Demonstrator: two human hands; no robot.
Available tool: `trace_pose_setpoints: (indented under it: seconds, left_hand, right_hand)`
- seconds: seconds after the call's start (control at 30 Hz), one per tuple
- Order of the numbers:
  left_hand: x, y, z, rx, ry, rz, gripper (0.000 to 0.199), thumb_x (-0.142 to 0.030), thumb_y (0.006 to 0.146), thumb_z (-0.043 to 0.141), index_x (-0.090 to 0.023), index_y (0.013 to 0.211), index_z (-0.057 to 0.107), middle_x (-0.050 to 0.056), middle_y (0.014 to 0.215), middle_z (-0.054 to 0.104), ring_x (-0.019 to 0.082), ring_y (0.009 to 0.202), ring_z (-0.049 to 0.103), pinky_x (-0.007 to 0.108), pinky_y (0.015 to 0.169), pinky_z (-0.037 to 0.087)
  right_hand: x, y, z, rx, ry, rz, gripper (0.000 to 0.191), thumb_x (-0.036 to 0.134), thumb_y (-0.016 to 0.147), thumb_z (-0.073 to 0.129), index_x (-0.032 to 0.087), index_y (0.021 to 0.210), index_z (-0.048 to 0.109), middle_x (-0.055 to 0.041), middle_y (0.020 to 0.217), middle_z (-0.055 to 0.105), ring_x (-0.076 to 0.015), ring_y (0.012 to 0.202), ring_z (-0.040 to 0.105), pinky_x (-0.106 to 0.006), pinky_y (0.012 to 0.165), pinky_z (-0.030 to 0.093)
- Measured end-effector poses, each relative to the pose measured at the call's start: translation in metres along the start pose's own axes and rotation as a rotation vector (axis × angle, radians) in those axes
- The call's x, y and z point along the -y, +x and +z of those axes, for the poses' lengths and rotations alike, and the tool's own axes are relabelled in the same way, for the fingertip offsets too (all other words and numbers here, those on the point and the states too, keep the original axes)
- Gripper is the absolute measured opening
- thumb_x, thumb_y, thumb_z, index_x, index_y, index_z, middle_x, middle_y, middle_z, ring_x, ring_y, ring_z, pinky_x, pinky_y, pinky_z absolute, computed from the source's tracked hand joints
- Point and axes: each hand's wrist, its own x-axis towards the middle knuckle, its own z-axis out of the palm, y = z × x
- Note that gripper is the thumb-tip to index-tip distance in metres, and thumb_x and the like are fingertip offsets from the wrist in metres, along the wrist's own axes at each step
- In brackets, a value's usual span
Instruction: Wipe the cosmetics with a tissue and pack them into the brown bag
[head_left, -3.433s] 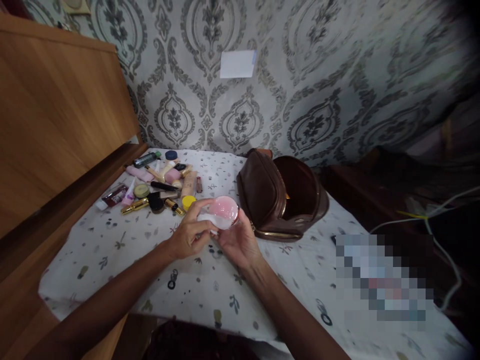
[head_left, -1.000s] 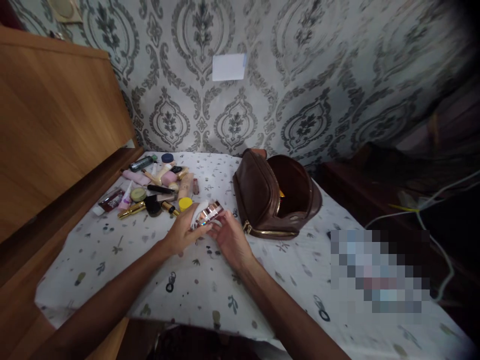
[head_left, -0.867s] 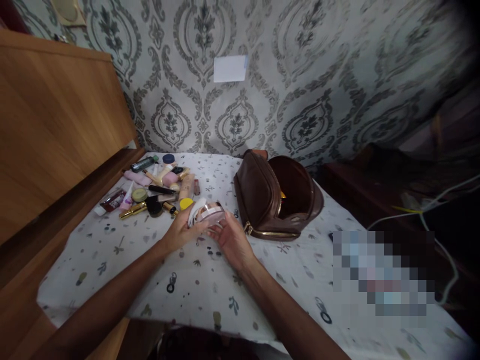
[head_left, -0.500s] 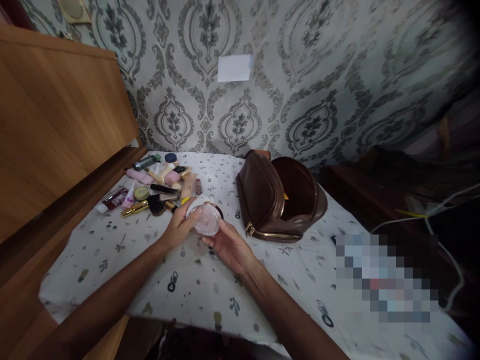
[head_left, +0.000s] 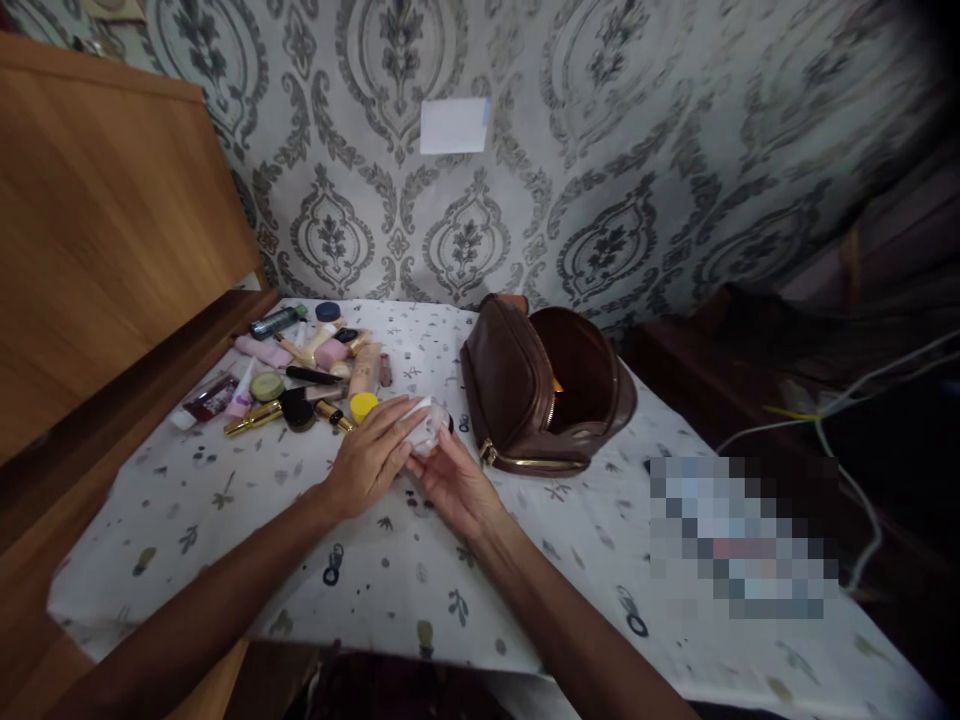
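A round clear compact (head_left: 424,436) is held between both hands above the middle of the table. My left hand (head_left: 369,458) lies over its left side with a white wipe or pad (head_left: 417,412) under the fingers. My right hand (head_left: 454,482) grips the compact's right edge, thumb near the rim. Left of the hands lies a group of cosmetics, with a yellow-lidded item (head_left: 364,405), a black round case (head_left: 298,412) and a gold tube (head_left: 255,418). To the right stands an open brown bag (head_left: 510,385) with a gold zipper.
The patterned white tablecloth (head_left: 390,570) covers the table. A wooden cabinet (head_left: 112,220) borders the left side, and a patterned wall rises behind. A pixelated patch and pale cables (head_left: 870,500) are at the right.
My left hand has moved over the compact, its fingers now stretched across the top and hiding much of it. The yellow lid shows more fully. The whole view has shifted slightly.
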Motion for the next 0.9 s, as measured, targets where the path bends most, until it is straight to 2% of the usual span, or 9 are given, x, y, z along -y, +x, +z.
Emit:
trace_pose_setpoints:
  seconds: [0.2,0.37,0.5,0.63,0.73,0.9]
  left_hand:
    - [0.004,-0.002,0.003,-0.028,-0.057,-0.27,0.048,-0.04,0.098,0.045,-0.016,0.14,0.046,0.016,0.132,0.054,0.027,0.126,0.05,0.044,0.107,0.041]
    - [0.001,0.003,0.004,-0.045,-0.221,-0.377,0.043,-0.048,0.095,0.048,-0.014,0.12,0.056,0.011,0.109,0.062,0.025,0.102,0.058,0.038,0.093,0.047]
    - [-0.004,0.004,0.005,-0.042,-0.311,-0.452,0.04,-0.049,0.095,0.048,-0.014,0.111,0.06,0.009,0.102,0.063,0.023,0.097,0.058,0.035,0.088,0.046]
    - [-0.006,0.002,0.011,-0.069,-0.384,-0.455,0.042,-0.048,0.099,0.039,-0.018,0.119,0.061,0.009,0.109,0.064,0.023,0.104,0.059,0.038,0.096,0.046]
    - [-0.009,-0.001,0.015,-0.107,-0.356,-0.433,0.044,-0.044,0.102,0.032,-0.018,0.124,0.061,0.011,0.119,0.062,0.023,0.115,0.056,0.041,0.105,0.043]
    - [-0.012,-0.005,0.016,-0.084,-0.238,-0.296,0.042,-0.033,0.102,0.035,-0.023,0.139,0.053,0.011,0.137,0.053,0.023,0.131,0.047,0.043,0.114,0.036]
  right_hand:
    - [0.001,-0.001,-0.001,0.005,-0.021,-0.023,0.042,0.038,0.068,0.085,0.03,0.104,0.064,0.0044,0.107,0.072,-0.0157,0.09,0.068,-0.034,0.087,0.055]
    - [-0.002,-0.002,0.003,-0.037,-0.104,-0.11,0.049,0.028,0.063,0.087,0.029,0.102,0.058,0.0045,0.103,0.069,-0.0139,0.089,0.065,-0.03,0.085,0.055]
    - [-0.001,-0.001,0.006,-0.106,-0.251,-0.235,0.062,0.025,0.059,0.087,0.03,0.108,0.05,0.0031,0.104,0.066,-0.0144,0.094,0.063,-0.029,0.091,0.051]
    - [0.0,0.002,0.005,-0.156,-0.489,-0.383,0.068,0.027,0.054,0.088,0.029,0.108,0.046,-0.0009,0.111,0.06,-0.0176,0.095,0.06,-0.031,0.084,0.053]
    - [0.001,0.003,0.003,-0.185,-0.608,-0.459,0.07,0.025,0.052,0.089,0.028,0.107,0.046,-0.0034,0.117,0.054,-0.0189,0.101,0.057,-0.029,0.079,0.053]
    - [-0.001,0.0,-0.001,-0.219,-0.772,-0.436,0.065,0.023,0.058,0.084,0.027,0.111,0.046,-0.0041,0.116,0.054,-0.0185,0.097,0.059,-0.03,0.077,0.052]
